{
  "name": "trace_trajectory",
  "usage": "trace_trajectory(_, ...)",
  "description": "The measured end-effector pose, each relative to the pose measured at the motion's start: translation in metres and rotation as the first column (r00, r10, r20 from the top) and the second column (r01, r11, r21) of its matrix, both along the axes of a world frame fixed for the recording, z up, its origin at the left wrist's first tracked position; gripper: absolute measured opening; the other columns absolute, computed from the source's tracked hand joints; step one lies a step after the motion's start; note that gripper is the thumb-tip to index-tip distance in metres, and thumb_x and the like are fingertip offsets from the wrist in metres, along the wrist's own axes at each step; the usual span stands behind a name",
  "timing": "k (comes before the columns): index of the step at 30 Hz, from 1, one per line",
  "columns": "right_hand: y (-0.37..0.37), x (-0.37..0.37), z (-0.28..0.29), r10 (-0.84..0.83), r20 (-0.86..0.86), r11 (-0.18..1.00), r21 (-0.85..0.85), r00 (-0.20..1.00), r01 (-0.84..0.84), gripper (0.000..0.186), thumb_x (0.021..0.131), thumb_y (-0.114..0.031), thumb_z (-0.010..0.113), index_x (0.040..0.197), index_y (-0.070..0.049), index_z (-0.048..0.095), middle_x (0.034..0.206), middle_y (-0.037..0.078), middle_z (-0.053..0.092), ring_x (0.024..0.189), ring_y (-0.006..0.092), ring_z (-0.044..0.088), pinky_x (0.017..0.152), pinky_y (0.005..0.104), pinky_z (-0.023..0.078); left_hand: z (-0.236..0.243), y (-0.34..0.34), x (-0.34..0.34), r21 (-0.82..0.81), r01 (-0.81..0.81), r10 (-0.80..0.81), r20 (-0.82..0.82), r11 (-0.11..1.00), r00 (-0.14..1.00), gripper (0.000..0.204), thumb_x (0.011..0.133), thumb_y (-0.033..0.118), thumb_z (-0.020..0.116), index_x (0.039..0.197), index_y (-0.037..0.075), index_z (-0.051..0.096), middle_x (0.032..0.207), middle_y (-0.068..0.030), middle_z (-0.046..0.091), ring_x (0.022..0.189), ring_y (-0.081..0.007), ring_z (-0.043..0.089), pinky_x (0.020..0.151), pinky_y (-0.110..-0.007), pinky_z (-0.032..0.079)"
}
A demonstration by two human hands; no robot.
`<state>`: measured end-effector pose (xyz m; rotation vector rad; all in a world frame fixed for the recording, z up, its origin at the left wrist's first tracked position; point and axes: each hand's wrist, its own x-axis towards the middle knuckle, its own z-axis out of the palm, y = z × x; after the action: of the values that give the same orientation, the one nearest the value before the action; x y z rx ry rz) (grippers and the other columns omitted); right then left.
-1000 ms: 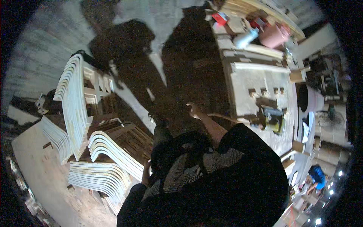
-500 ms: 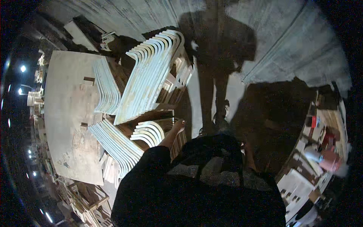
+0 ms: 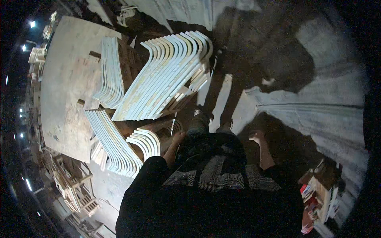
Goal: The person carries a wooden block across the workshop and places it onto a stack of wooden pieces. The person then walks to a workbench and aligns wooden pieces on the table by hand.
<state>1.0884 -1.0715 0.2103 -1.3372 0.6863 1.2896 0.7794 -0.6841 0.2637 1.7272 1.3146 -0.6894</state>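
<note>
A: Where are the bent white pieces?

B: In stacks along the right edge of the big pale board. The big stack is by its upper right corner, and the low stack is by its lower right corner. I can't tell if the board holds them up.

A: Why are they so neat?

B: They all bend the same way, so they fit like spoons. I think that saves room and stops them sliding.

A: What is the left hand doing?

B: It's just beside the small stack. It's too dark there, so I can't tell if its fingers are open or touch anything.

A: And the right hand?

B: It hangs out over the dark floor, well apart from the stacks. Its fingers look loosely open, a bit curled, with nothing seen in them. Maybe that arm is just resting.
</note>
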Motion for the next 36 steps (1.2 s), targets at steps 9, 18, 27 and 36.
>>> trace_trajectory(9,0.159,0.069,0.061,0.753,0.646,0.508,-0.45,0.125,-0.734,0.02,0.074,-0.014,0.052,0.09,-0.004,0.059,0.084,0.016,0.058,0.081,0.0281,0.055,0.07,0.0415,0.044,-0.006,0.08,0.028,-0.185,-0.176,0.22,0.251,0.967,0.943,0.038,0.077,0.033,0.05,0.097,0.001,0.055,0.091,-0.0159,0.058,0.083,-0.0267,0.055,0.07,-0.033,0.042)
trace_trajectory(18,0.318,0.137,0.1,0.782,0.603,0.336,-0.62,-0.157,-0.709,0.018,0.068,-0.008,0.059,0.084,0.0,0.059,0.061,0.014,0.058,0.049,0.0167,0.053,0.048,0.0342,0.045,-0.013,0.078,0.003,0.067,-0.451,0.419,0.268,0.89,0.867,0.037,0.078,0.032,0.047,0.096,0.0,0.055,0.088,-0.0168,0.058,0.085,-0.0277,0.055,0.073,-0.036,0.043)
trace_trajectory(27,0.392,0.196,0.04,0.606,0.612,-0.043,-0.613,-0.508,-0.789,0.022,0.062,-0.016,0.066,0.08,-0.004,0.063,0.071,0.01,0.061,0.065,0.0237,0.057,0.062,0.0357,0.046,0.003,-0.017,0.041,-0.058,-0.756,0.758,0.079,0.652,0.648,0.038,0.081,0.03,0.042,0.097,-0.002,0.054,0.083,-0.0139,0.06,0.078,-0.027,0.057,0.065,-0.035,0.044)
trace_trajectory(36,0.445,0.261,0.029,0.8,0.191,-0.293,-0.702,-0.569,-0.648,0.01,0.066,-0.008,0.059,0.075,-0.002,0.06,0.083,0.017,0.057,0.075,0.0275,0.055,0.063,0.0417,0.046,0.009,-0.1,0.066,-0.077,-0.761,0.765,0.08,0.644,0.639,0.036,0.08,0.029,0.045,0.097,-0.001,0.054,0.087,-0.0142,0.059,0.08,-0.0269,0.056,0.067,-0.035,0.043)
